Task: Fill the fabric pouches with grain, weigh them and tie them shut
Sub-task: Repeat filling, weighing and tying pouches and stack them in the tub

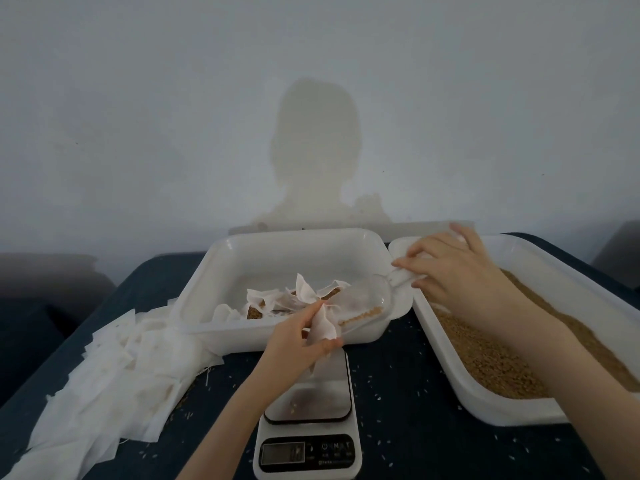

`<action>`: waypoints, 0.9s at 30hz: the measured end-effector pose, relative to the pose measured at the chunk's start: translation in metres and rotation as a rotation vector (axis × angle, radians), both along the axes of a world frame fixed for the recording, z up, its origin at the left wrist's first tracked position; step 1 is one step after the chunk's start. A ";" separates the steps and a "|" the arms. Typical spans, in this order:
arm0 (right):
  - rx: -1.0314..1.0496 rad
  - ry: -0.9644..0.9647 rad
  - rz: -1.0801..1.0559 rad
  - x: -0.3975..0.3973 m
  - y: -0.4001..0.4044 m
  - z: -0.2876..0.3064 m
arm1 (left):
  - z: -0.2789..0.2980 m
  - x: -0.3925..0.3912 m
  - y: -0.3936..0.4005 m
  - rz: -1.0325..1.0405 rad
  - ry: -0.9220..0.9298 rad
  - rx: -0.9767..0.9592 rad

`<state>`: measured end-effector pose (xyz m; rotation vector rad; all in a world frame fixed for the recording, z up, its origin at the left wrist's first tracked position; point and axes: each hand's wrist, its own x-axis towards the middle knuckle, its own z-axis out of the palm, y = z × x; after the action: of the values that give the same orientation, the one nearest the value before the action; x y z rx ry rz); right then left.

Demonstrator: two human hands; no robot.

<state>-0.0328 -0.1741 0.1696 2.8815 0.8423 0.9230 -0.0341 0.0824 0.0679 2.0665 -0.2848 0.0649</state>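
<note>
Rightward, grain [491, 362] fills one tray [540, 261]; filled pouches [277, 303] another [263, 247].

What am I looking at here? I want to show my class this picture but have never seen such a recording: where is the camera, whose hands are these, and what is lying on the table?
There is no machine here. A person wears one camera on the head, looking forward and down, so the arms reach in from below.

The left hand pinches an open white fabric pouch above a small kitchen scale. The right hand holds the handle of a clear plastic scoop, tipped toward the pouch with some grain still inside.

On the dark table: a white tray of grain at the right, a white tub behind the scale holding filled pouches, and a heap of empty pouches at the left. Loose grains lie scattered about. The scale's display is too blurred to read.
</note>
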 end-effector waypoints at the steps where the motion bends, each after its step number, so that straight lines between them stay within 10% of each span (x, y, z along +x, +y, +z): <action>1: -0.067 -0.126 0.004 -0.001 0.007 0.005 | 0.000 0.000 -0.002 0.002 0.004 0.010; 14: -0.321 -0.462 0.077 -0.005 0.053 0.043 | 0.002 -0.002 -0.014 0.062 -0.033 -0.078; 27: -0.124 0.155 -0.153 0.016 -0.039 -0.012 | 0.003 0.000 -0.010 -0.004 -0.046 -0.046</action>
<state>-0.0169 -0.2127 0.1578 2.8876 0.6490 0.6185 -0.0345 0.0723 0.0714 2.0209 -0.3137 0.1156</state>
